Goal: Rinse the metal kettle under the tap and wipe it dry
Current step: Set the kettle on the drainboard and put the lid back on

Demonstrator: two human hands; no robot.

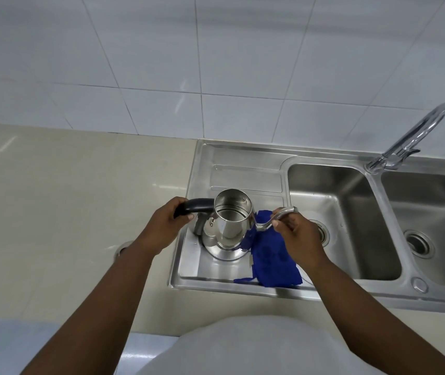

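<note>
The shiny metal kettle (pixel 228 226) stands upright and lidless on the steel draining board (pixel 245 161) left of the sink. My left hand (pixel 166 228) is closed around its black handle (pixel 197 207). My right hand (pixel 295 236) pinches the thin curved spout (pixel 275 219) between fingers and thumb. A blue cloth (pixel 272 259) lies crumpled on the draining board just right of the kettle, partly under my right hand. The tap (pixel 410 139) rises at the back right, between the two basins, with no water running.
A double steel sink lies to the right: the near basin (pixel 351 217) and a second basin (pixel 432 212), each with a drain. A beige worktop (pixel 67 212) spreads to the left, and white wall tiles are behind. A round metal fitting (pixel 121 249) sits in the worktop by my left forearm.
</note>
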